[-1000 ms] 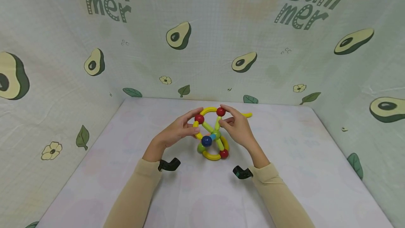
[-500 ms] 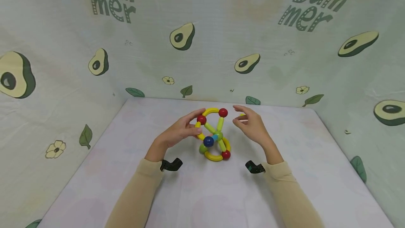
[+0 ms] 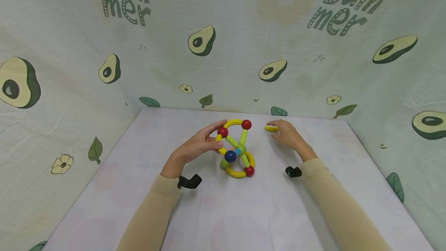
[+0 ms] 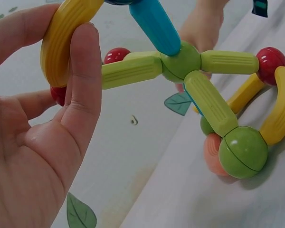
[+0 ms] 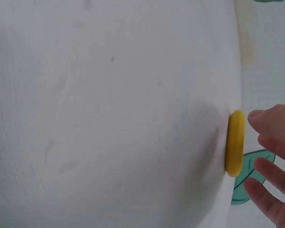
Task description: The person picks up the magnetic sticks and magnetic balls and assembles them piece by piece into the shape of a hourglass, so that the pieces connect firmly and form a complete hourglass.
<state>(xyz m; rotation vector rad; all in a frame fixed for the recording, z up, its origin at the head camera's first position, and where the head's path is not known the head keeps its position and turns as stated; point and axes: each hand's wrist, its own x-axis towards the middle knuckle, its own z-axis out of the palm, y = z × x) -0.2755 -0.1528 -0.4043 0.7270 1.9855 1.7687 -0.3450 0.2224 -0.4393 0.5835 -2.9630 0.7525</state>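
A ball-and-stick building toy model [image 3: 241, 149] stands on the table, with a green ball at its centre and green straight sticks running to red balls [image 3: 246, 124]. A short blue stick [image 4: 156, 26] leads to a dark blue ball [image 3: 230, 156]. My left hand [image 3: 196, 147] pinches a curved yellow stick [image 4: 61, 45] on the model's left side, beside a red ball. To the right of the model, my right hand [image 3: 288, 135] is over a loose curved yellow stick [image 5: 235, 142] lying on the table. Its fingers are spread just short of that stick in the right wrist view.
Under everything lies a pale cloth-covered table [image 3: 223, 212]. Upright cloth with avocado and leaf prints [image 3: 223, 69] stands behind it and along both sides. Black wrist devices [image 3: 189, 181] sit at both sleeve cuffs.
My right hand has let go of the model's upper red ball and moved right to the loose yellow stick. My left hand keeps its hold on the model.
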